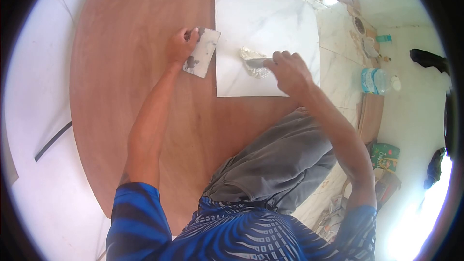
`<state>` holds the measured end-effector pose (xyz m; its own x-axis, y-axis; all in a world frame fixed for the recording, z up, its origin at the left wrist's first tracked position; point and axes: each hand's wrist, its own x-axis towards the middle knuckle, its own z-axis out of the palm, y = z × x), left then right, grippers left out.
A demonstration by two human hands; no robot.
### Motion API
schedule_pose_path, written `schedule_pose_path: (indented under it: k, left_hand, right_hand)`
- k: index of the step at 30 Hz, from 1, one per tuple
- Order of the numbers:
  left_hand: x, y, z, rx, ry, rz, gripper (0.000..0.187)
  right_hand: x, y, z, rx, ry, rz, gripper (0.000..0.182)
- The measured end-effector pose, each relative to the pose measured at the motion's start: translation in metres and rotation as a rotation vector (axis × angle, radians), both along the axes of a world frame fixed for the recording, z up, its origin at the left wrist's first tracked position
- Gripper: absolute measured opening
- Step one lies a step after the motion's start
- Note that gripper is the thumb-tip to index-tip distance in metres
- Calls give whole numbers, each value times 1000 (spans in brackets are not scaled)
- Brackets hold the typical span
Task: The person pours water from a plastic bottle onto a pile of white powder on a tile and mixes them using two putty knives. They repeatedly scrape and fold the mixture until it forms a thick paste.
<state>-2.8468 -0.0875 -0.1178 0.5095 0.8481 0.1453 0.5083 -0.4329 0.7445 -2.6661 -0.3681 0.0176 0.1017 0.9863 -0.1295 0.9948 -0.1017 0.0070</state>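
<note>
On the wooden board lies a white marbled tile (270, 19), with a mound of creamy white paste (261, 71) on it. My right hand (290, 71) is closed around the handle of a putty knife (256, 61), whose blade rests in the paste. My left hand (182, 46) grips a flat rectangular scraper plate (205, 50) by its left edge. Dark patches and pale smears cover the plate's face. It is tilted over the board, close to the tile's left edge. The putty knife's handle is mostly hidden by my fingers.
A large brown wooden board (121, 67) spreads under the tile. To the right, on the floor, a clear plastic bottle (377, 81) lies near the wall, with a green packet (385, 156) further down. A dark strip (53, 141) touches the board's left side.
</note>
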Motion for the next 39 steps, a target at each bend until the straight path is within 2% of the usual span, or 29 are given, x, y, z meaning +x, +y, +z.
schedule_pose_path:
  k: [2,4,6,8,9,12,13,19,21,25,28,31,34,39]
  left_hand:
    - [0,0,1,-29,6,-8,42]
    - [0,-1,3,-66,-16,-9,41]
    - [-1,-2,5,-90,-25,-9,40]
    - [0,-3,11,-72,-37,-14,39]
    - [0,-3,11,-83,-36,-16,39]
    - [-1,-5,14,-108,-39,-12,39]
    - [-1,-6,15,-113,-43,-4,39]
    - [-3,-1,7,-79,-167,-43,37]
    - [-3,2,4,-89,-204,-52,36]
    - [-5,1,1,-57,-231,-50,35]
    - [-4,-2,6,-85,-238,-31,36]
    - [-4,0,0,-139,-232,-30,36]
    - [-3,5,-4,-111,-185,-44,36]
    - [-4,1,2,-100,-174,-40,35]
  right_hand:
    - [19,6,9,99,115,-60,40]
    - [41,23,9,132,257,-162,26]
    - [55,51,19,-29,360,-296,22]
    - [66,66,25,-114,477,-313,25]
    - [76,75,9,-23,401,-222,30]
    - [92,102,-12,-28,428,-265,31]
    - [96,111,-15,-99,444,-299,34]
    - [97,153,-47,-99,424,8,31]
    - [75,157,-33,-261,339,18,25]
    - [58,148,-17,-396,274,85,20]
    - [56,123,-6,-353,222,186,20]
    - [46,72,-7,-151,22,352,23]
    - [26,25,-12,-28,-69,344,14]
    - [12,-11,0,161,-24,224,21]
